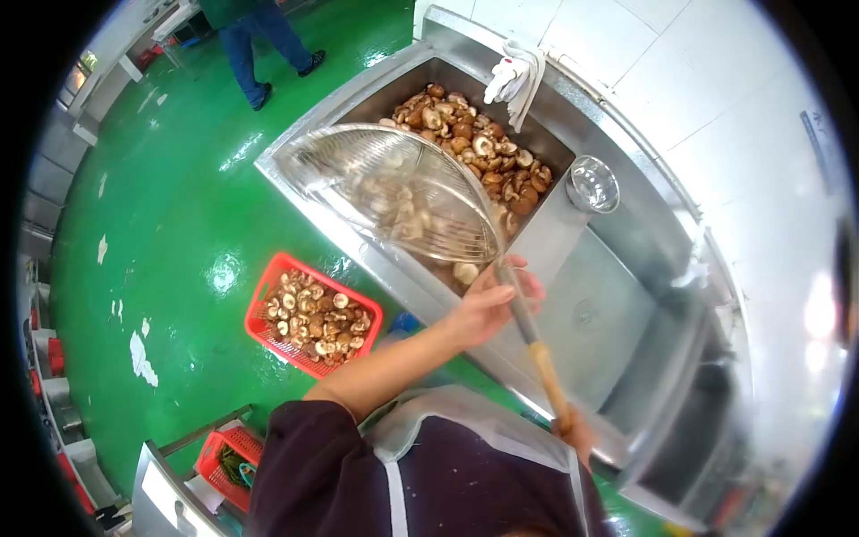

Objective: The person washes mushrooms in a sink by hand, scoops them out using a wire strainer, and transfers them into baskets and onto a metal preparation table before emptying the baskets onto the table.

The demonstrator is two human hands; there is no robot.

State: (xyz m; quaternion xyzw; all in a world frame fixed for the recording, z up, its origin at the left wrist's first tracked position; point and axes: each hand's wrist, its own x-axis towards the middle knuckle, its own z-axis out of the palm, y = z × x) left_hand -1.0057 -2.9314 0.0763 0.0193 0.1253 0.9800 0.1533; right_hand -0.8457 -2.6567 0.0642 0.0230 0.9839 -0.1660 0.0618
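A large wire-mesh skimmer (452, 179) is held tilted over the left sink basin, with blurred mushrooms (403, 215) visible in its bowl. My left hand (497, 300) wraps round the metal part of its handle, close to the bowl. Lower down, the wooden handle (548, 376) ends in my right hand (575, 431), whose fingers are partly hidden but closed round it. Beyond the skimmer, a heap of brown mushrooms (483, 143) fills the steel basin. One pale mushroom (465, 272) shows just below the mesh rim.
A red basket (376, 313) of mushrooms stands on the green floor (188, 295) left of the sink. A steel bowl (592, 184) sits on the divider beside the second basin (586, 313). White gloves (510, 80) hang at the back edge. Another person (259, 45) stands at upper left.
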